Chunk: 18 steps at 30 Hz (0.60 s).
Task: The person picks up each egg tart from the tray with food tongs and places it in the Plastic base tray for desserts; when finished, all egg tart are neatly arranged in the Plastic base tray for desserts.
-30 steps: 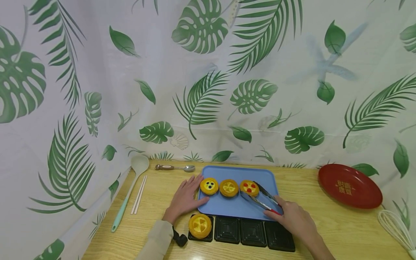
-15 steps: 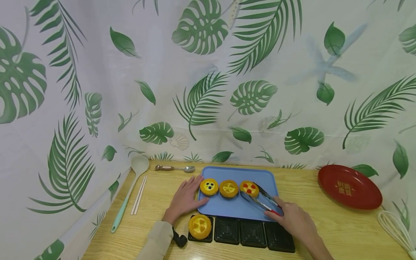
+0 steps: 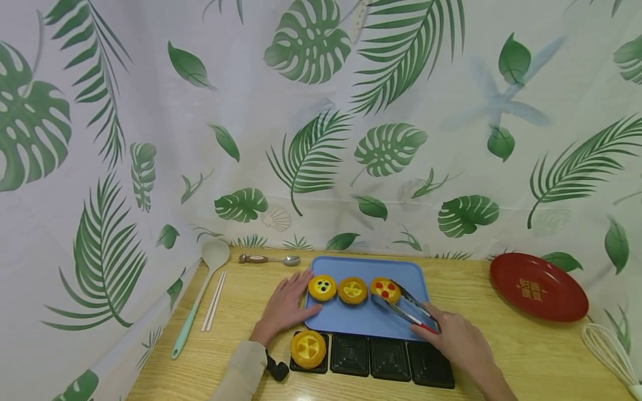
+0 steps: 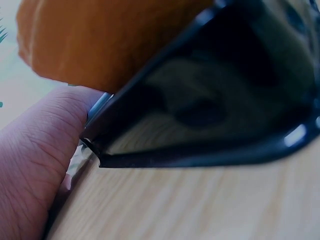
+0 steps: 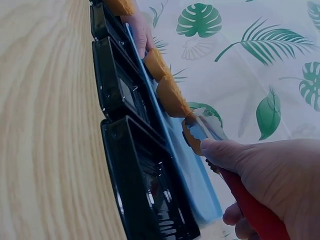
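Note:
My right hand (image 3: 462, 341) holds red-handled tongs (image 3: 401, 313). Their metal tips stand on either side of an egg tart with red spots (image 3: 383, 289), which is on the blue tray (image 3: 341, 322). Left of it sit a tart with a yellow wedge pattern (image 3: 353, 291) and one with dark dots (image 3: 322, 287). At the tray's left edge rests my left hand (image 3: 287, 306), fingers spread and thumb over the rim. The right wrist view shows the tongs' red handle (image 5: 250, 205) inside my right hand.
Several black square containers (image 3: 350, 355) line the tray's near side; the leftmost bears another tart (image 3: 308, 349). Left lie a ladle (image 3: 193, 312), chopsticks (image 3: 214, 301) and a small spoon (image 3: 268, 259). Right are a red oval plate (image 3: 557, 303) and a whisk (image 3: 609, 353).
The right hand has shifted very slightly right on the tongs' handle. The tips remain beside the red-spotted egg tart, and the left hand stays at the tray.

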### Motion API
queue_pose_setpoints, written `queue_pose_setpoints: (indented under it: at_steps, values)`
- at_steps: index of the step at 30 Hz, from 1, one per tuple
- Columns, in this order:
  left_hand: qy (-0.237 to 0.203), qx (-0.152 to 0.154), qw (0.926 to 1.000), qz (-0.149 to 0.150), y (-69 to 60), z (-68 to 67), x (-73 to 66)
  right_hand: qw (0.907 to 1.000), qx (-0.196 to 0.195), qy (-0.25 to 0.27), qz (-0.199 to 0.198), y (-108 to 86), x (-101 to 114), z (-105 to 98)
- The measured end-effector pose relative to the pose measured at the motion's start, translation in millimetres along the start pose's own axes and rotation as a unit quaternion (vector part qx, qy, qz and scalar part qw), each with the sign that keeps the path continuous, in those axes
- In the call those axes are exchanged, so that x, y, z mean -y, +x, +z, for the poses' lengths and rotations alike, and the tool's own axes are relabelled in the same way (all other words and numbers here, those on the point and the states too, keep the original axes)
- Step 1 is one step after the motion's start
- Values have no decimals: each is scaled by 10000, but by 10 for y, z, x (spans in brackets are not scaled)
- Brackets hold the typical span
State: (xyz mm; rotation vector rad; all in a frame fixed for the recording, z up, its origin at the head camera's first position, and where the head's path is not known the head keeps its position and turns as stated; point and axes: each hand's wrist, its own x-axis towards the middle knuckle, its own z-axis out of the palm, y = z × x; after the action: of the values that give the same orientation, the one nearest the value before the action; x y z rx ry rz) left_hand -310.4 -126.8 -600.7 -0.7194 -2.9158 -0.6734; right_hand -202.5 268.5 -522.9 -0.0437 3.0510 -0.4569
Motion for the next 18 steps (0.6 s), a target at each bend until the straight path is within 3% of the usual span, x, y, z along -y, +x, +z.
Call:
queue_pose_setpoints:
  at_steps: [10, 18]
  values:
    - [51, 20, 10000, -34, 4, 17, 12, 9992, -181, 215, -287, -229, 118, -64]
    - [17, 26, 10000, -43, 2, 11, 8, 9972, 18, 452, -599, -465, 285, -96]
